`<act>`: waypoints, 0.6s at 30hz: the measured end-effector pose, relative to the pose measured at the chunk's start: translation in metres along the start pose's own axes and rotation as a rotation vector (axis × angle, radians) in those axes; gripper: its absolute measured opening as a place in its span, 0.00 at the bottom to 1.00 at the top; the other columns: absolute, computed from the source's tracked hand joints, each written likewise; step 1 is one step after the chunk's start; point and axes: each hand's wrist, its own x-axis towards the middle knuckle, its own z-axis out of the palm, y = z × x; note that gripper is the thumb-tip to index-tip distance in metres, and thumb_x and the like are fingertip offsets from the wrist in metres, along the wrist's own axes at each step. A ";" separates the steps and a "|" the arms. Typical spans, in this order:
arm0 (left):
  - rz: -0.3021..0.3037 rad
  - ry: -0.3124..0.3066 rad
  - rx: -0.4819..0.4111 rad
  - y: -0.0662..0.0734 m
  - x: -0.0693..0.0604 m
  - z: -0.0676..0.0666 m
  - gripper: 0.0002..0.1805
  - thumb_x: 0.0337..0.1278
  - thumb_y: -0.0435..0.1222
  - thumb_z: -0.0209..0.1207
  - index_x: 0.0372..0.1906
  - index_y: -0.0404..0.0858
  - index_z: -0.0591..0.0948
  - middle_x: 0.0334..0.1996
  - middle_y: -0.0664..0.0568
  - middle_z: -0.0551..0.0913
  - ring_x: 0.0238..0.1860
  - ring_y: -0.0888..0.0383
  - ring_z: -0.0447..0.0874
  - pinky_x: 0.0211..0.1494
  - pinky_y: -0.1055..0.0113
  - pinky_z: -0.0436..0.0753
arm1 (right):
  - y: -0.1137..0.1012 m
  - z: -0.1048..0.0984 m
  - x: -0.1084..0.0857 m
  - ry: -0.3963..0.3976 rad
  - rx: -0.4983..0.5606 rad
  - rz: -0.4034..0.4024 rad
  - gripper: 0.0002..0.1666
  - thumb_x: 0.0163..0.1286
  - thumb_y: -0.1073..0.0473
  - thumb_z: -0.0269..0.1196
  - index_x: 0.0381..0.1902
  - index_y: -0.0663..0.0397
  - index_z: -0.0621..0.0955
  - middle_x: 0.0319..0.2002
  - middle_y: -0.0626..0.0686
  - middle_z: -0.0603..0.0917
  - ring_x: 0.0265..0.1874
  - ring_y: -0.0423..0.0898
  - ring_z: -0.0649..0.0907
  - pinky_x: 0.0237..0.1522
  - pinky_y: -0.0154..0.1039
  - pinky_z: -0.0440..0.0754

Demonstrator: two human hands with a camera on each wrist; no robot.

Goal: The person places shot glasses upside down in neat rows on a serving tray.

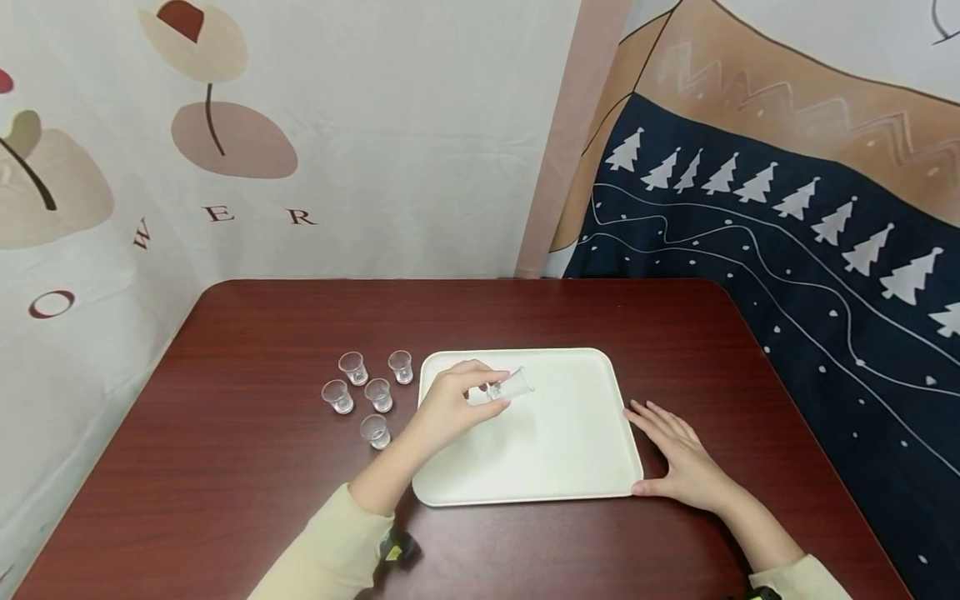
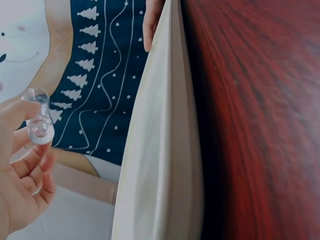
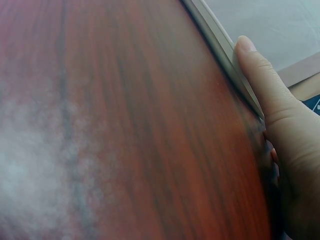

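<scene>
Between its thumb and fingers my left hand (image 1: 450, 404) pinches a small clear shot glass (image 1: 514, 384), tipped on its side above the white tray (image 1: 555, 446). The left wrist view shows the thick base of that shot glass (image 2: 41, 131) toward the camera, held above the tray's rim (image 2: 150, 165). At the tray's right edge, my right hand (image 1: 686, 468) has its fingers extended, with thumb and fingertips at the rim. In the right wrist view the thumb (image 3: 262, 75) lies along the tray's side; the other fingers are mostly hidden.
Several matching shot glasses (image 1: 378, 394) stand upright in a loose cluster on the dark red wooden table (image 1: 300, 517), left of the tray. Behind the table hang a pale printed cloth (image 1: 412, 167) and a navy cloth with white trees (image 1: 720, 225).
</scene>
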 end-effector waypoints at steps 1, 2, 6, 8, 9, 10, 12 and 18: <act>-0.001 -0.007 0.013 0.000 0.002 0.002 0.18 0.44 0.33 0.72 0.46 0.39 0.86 0.33 0.59 0.82 0.34 0.58 0.76 0.30 0.68 0.72 | 0.000 0.000 0.000 0.000 0.001 0.000 0.64 0.40 0.34 0.74 0.73 0.46 0.62 0.72 0.55 0.59 0.70 0.59 0.54 0.61 0.63 0.47; -0.004 -0.013 0.024 0.001 0.004 0.004 0.18 0.44 0.34 0.72 0.46 0.39 0.86 0.33 0.59 0.82 0.34 0.57 0.76 0.30 0.69 0.72 | 0.000 0.000 0.000 0.000 0.000 0.000 0.63 0.40 0.34 0.74 0.73 0.45 0.62 0.72 0.55 0.59 0.70 0.58 0.54 0.61 0.63 0.46; -0.031 -0.045 0.058 0.004 0.013 0.012 0.18 0.45 0.35 0.71 0.46 0.38 0.86 0.34 0.59 0.82 0.35 0.56 0.77 0.32 0.69 0.73 | 0.001 0.000 0.001 -0.002 -0.004 0.004 0.63 0.40 0.33 0.74 0.73 0.45 0.61 0.72 0.55 0.59 0.70 0.58 0.53 0.61 0.63 0.46; -0.047 -0.073 0.091 0.006 0.017 0.015 0.18 0.46 0.36 0.71 0.46 0.39 0.86 0.34 0.59 0.81 0.36 0.57 0.77 0.34 0.69 0.74 | 0.001 0.000 0.000 -0.004 -0.005 0.005 0.63 0.40 0.33 0.74 0.73 0.45 0.61 0.72 0.55 0.59 0.70 0.58 0.53 0.62 0.63 0.46; -0.056 -0.089 0.110 0.007 0.019 0.016 0.18 0.46 0.37 0.71 0.47 0.39 0.86 0.34 0.59 0.81 0.37 0.57 0.78 0.35 0.69 0.74 | 0.002 0.000 0.000 -0.004 -0.004 0.005 0.63 0.40 0.33 0.74 0.73 0.45 0.61 0.72 0.55 0.59 0.70 0.58 0.53 0.61 0.63 0.46; -0.064 -0.108 0.128 0.008 0.022 0.018 0.18 0.47 0.38 0.70 0.47 0.40 0.86 0.35 0.59 0.81 0.37 0.57 0.78 0.36 0.68 0.74 | 0.001 0.000 0.000 -0.004 -0.004 0.006 0.63 0.40 0.33 0.74 0.73 0.45 0.61 0.72 0.55 0.59 0.70 0.58 0.53 0.61 0.63 0.46; -0.073 -0.147 0.170 0.010 0.026 0.021 0.19 0.48 0.39 0.69 0.48 0.40 0.86 0.35 0.59 0.80 0.37 0.57 0.78 0.36 0.68 0.74 | 0.001 0.000 0.000 0.000 -0.001 0.004 0.63 0.40 0.34 0.74 0.73 0.45 0.62 0.72 0.55 0.59 0.70 0.58 0.53 0.61 0.63 0.46; -0.089 -0.216 0.212 0.015 0.037 0.030 0.19 0.50 0.40 0.69 0.50 0.41 0.85 0.37 0.58 0.80 0.37 0.57 0.76 0.36 0.69 0.73 | 0.001 0.001 0.000 0.001 -0.007 -0.008 0.63 0.41 0.34 0.74 0.73 0.46 0.61 0.72 0.55 0.59 0.70 0.58 0.53 0.60 0.64 0.47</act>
